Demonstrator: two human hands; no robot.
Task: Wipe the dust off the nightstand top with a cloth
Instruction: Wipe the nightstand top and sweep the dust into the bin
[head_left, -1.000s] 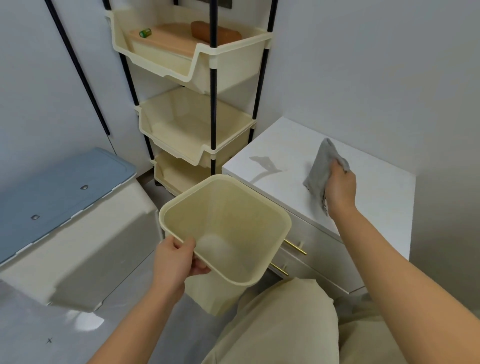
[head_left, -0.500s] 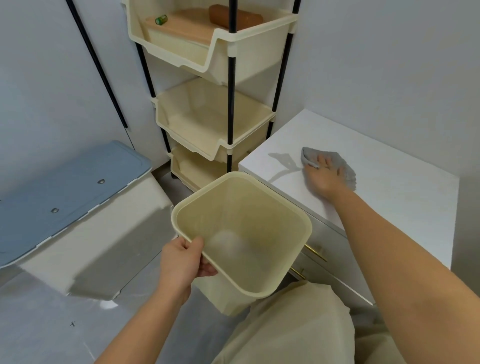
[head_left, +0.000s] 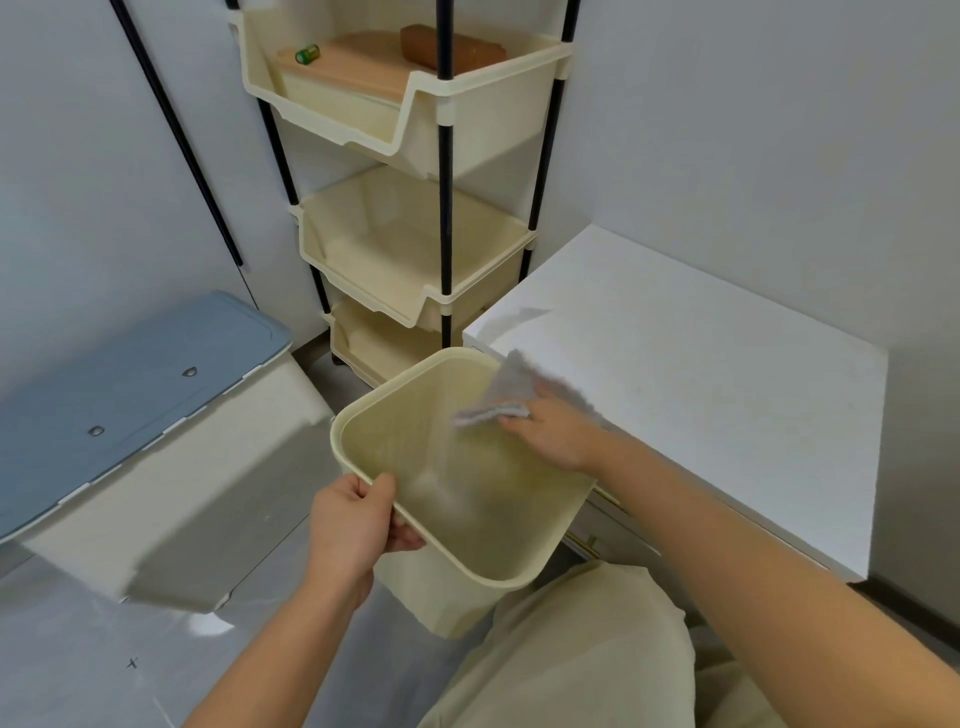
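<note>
Head view, single frame. Right hand (head_left: 558, 434) lies palm-down at the near-left corner of the white nightstand top (head_left: 691, 364), centre-right of the frame. Fingers are extended rather than curled, pressing the grey cloth (head_left: 501, 395) flat; motion blur hides the fingertips. The cloth's leading corner hangs past the nightstand edge, over the mouth of the cream plastic bin (head_left: 467, 467).

Left hand (head_left: 353, 525), lower centre, is closed on the bin's near-left rim, thumb on top and fingers beneath, holding it tilted with its far-right rim against or just under the nightstand corner. Contact cannot be confirmed.

Key relation: the bin mouth lies directly left of and below the cloth hand, so the sweep runs right-to-left off the edge into it. The unwiped surface extends away from the hand toward the upper right of the frame. Only the right hand is placed to reach it.

Judgement: one stroke is ending at the edge. The next needs the cloth carried back toward the wall side.

Cream shelf rack (head_left: 415, 249) stands upper centre, just beside the nightstand.
</note>
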